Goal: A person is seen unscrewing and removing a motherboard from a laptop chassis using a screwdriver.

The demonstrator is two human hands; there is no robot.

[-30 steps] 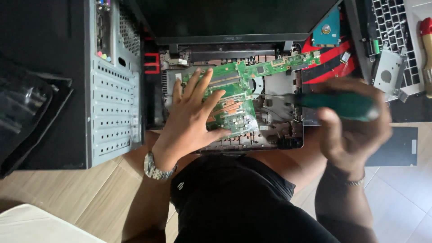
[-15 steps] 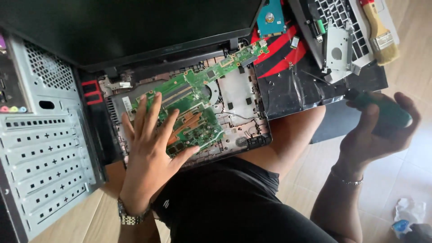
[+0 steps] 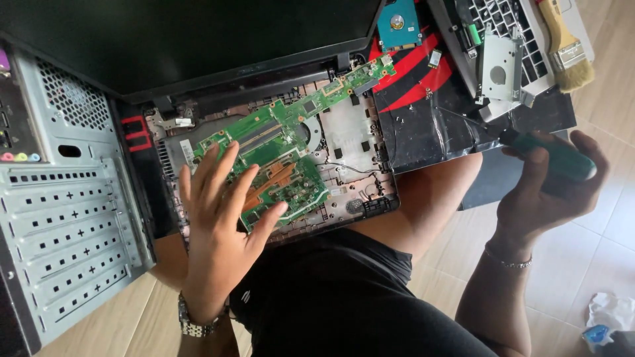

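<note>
An opened laptop base (image 3: pixel 360 142) rests on my lap, its green motherboard (image 3: pixel 284 149) exposed and its dark screen tilted back. My left hand (image 3: pixel 221 218), fingers spread, lies flat on the lower left of the board, a metal watch on its wrist. My right hand (image 3: pixel 546 188) is off to the right of the laptop, wrapped around a green-handled screwdriver (image 3: pixel 552 158) whose tip points toward the black and red sheet (image 3: pixel 423 119) beside the laptop.
A grey desktop computer case (image 3: pixel 66 231) stands at the left. At the top right lie a blue-labelled hard drive (image 3: pixel 399 23), a metal drive bracket (image 3: pixel 499 69), a keyboard panel (image 3: pixel 503 20) and a paintbrush (image 3: pixel 565 49). A crumpled cloth (image 3: pixel 608 314) lies on the floor.
My view has swung left, so the laptop sits nearer the middle. My right hand with the screwdriver has moved away from the laptop to the right. My left hand stays on the board.
</note>
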